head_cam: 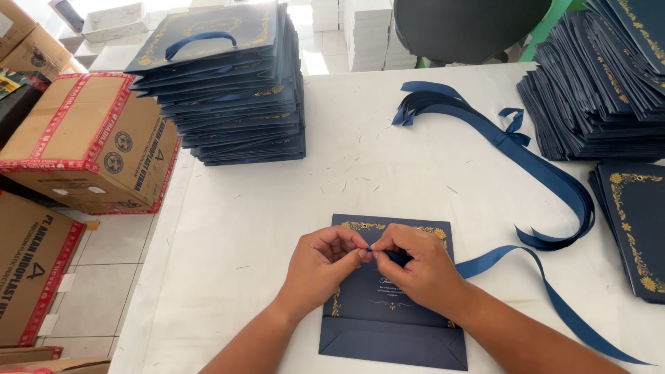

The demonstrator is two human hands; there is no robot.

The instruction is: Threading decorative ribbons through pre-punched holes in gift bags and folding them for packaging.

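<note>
A flat navy paper bag (388,332) with gold ornament lies on the white table (263,208) in front of me. My left hand (325,263) and my right hand (419,266) meet over the bag's upper part, fingertips pinched together on the end of a navy ribbon (499,257). The ribbon runs from my right hand out to the right, across the table. The bag's middle is hidden under my hands.
A tall stack of finished navy bags with handles (232,90) stands at the back left. More flat navy bags (609,83) are piled at the right, another (634,225) below them. A bundle of navy ribbons (533,163) curves across the table. Cardboard boxes (83,138) stand left of the table.
</note>
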